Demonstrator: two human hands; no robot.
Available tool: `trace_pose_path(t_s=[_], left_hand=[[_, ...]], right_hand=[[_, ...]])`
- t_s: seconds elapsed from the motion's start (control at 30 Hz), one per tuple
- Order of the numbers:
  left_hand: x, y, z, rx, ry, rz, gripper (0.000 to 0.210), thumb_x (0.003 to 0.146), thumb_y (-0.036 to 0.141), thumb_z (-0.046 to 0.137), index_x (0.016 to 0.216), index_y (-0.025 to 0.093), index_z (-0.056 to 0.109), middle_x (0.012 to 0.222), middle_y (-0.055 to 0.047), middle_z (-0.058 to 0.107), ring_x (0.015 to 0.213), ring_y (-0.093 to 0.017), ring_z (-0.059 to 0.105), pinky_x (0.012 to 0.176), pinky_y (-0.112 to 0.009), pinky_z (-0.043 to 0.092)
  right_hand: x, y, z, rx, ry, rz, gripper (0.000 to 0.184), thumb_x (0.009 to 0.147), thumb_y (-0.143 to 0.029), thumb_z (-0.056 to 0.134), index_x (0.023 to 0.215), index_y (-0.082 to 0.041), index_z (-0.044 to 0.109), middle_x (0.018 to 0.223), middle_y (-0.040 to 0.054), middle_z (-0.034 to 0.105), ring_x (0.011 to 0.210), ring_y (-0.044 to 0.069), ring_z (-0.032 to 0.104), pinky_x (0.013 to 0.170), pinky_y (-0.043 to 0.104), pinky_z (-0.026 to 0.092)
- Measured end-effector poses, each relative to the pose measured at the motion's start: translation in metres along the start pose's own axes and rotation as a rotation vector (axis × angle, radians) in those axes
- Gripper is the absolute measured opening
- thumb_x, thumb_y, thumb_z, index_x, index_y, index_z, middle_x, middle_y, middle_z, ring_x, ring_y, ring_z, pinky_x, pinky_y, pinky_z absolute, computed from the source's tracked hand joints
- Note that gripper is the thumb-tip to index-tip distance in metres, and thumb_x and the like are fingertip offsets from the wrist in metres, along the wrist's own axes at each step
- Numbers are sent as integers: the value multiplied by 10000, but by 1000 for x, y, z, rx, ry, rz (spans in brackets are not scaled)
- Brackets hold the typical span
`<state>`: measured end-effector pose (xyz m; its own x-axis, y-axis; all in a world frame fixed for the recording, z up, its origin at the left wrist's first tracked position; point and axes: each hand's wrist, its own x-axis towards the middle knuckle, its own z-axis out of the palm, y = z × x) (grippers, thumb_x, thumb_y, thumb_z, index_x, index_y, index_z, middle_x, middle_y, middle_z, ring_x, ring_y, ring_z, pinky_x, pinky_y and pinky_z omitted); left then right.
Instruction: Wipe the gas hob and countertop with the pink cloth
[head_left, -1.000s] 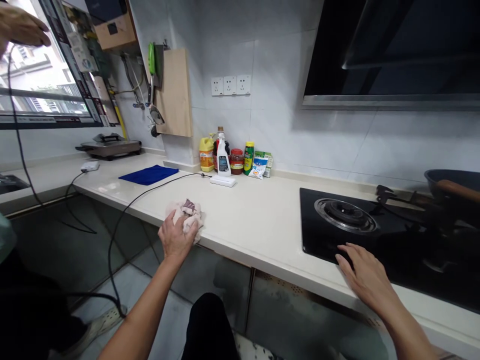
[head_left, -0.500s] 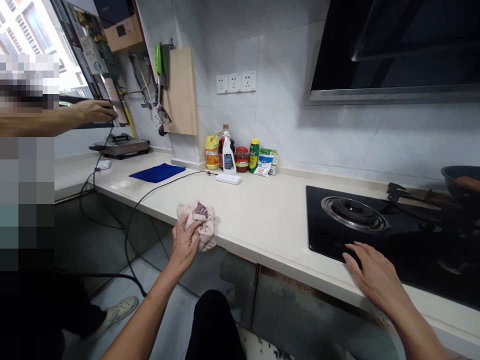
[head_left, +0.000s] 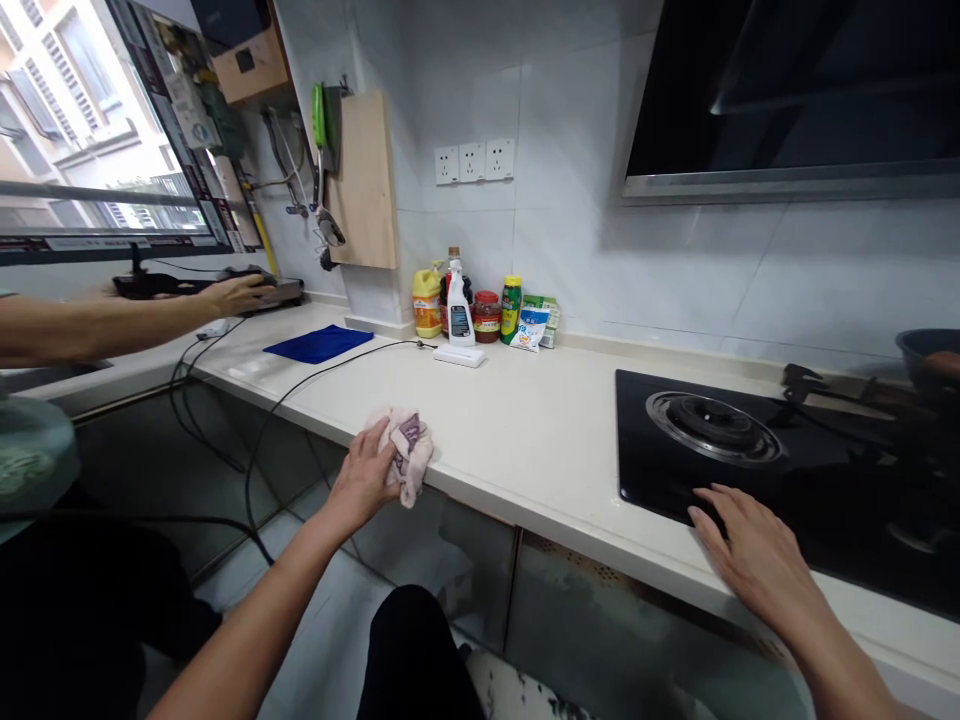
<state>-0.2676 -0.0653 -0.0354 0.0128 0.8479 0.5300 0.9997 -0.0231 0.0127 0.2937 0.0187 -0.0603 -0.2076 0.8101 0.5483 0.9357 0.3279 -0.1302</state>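
My left hand (head_left: 365,478) grips a crumpled pale pink cloth (head_left: 414,455) with a purple patch. The cloth lies on the front edge of the white countertop (head_left: 517,430), and part of it hangs over the edge. My right hand (head_left: 754,550) rests on the front rim of the black glass cooktop (head_left: 645,470), fingers stretched out and holding nothing. A round burner (head_left: 712,428) lies beyond its fingertips.
Bottles and jars, including a white spray bottle (head_left: 459,312), stand by the wall. A white power-bank-like box (head_left: 459,355) has a black cable running from it. A blue cloth (head_left: 321,344) lies left. At far left, another person's hand (head_left: 236,293) reaches over the counter.
My left hand has shifted its hold on the pink cloth, bunching it slightly to the right. My right hand stays in place. The other person's hand has moved lower and to the right.
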Motion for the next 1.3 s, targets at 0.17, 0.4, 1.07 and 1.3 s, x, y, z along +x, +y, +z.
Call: trace_pose_path(t_s=[0.17, 0.4, 1.07, 1.3], left_hand=[[8, -3, -6, 79, -46, -24, 785, 624, 204, 705, 1377, 205, 485, 1581, -167, 356, 1449, -406, 301, 1158, -552, 300], [10, 14, -13, 228, -90, -16, 659, 645, 213, 727, 1272, 154, 533, 1485, -228, 419, 1356, -454, 371, 1075, -560, 366], [3, 132, -17, 251, -77, 179, 472, 678, 409, 817, 1033, 119, 703, 1395, -215, 490, 1250, -446, 422, 1013, -564, 355], [6, 208, -1, 116, -61, 365, 425, 719, 466, 800, 1027, 186, 714, 1388, -169, 531, 1252, -436, 452, 969, -581, 375]], right_hand=[[-1, 0, 1, -8, 11, -11, 528, 974, -535, 298, 1196, -194, 634, 1300, 143, 625, 1261, 343, 541, 1038, 543, 424], [-1, -2, 1, -19, 33, -15, 529, 969, -529, 297, 1176, -183, 639, 1284, 151, 628, 1245, 342, 552, 1040, 536, 424], [1, -3, -1, -39, 11, -23, 517, 971, -503, 326, 1194, -162, 644, 1280, 164, 625, 1229, 349, 556, 1025, 543, 429], [2, -8, -6, -41, 19, -10, 485, 982, -474, 348, 1205, -158, 640, 1293, 163, 614, 1231, 337, 550, 1025, 533, 434]])
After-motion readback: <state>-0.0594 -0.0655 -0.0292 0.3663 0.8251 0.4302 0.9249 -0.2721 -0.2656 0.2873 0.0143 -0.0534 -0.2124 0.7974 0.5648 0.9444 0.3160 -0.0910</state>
